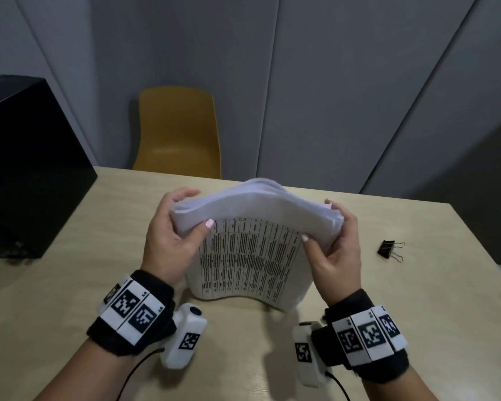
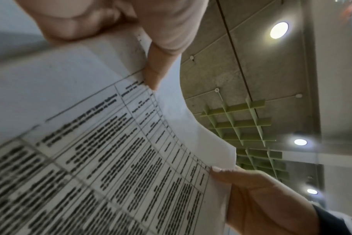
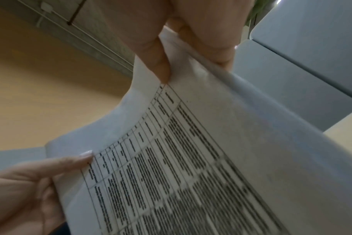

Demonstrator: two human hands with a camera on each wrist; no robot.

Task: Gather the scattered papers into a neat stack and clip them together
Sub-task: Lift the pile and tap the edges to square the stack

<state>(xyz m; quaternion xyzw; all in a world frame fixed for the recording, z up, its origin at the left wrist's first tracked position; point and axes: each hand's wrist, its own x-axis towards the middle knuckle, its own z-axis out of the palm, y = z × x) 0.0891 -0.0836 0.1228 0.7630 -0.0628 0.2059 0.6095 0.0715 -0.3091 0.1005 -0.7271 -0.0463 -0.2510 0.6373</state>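
The person is holding the stack of papers (image 1: 249, 256) upright on its lower edge on the light wooden table (image 1: 388, 299), the printed table of the front sheet facing them and the whole sheaf bowing so that its top edge is arching away toward the far side. The left hand (image 1: 168, 235) is gripping the upper left corner, thumb (image 1: 203, 230) lying across the front sheet and the fingers curling round behind; the right hand (image 1: 336, 247) is doing the same at the upper right corner, its thumb pressing on the front and its fingers wrapping the back edge. The sheets are looking roughly squared, though the top edges are fanning a little. From the left wrist the thumb (image 2: 154, 70) is showing pressed flat on the paper's margin, with the other hand pinching the far corner; the right wrist view is giving the mirror of that. A black binder clip (image 1: 389, 249) is lying on the table to the right of the papers, well apart from both hands, its wire handles pointing right. A yellow chair (image 1: 180, 131) is standing beyond the table, and a black box (image 1: 26, 169) is sitting at the left edge.
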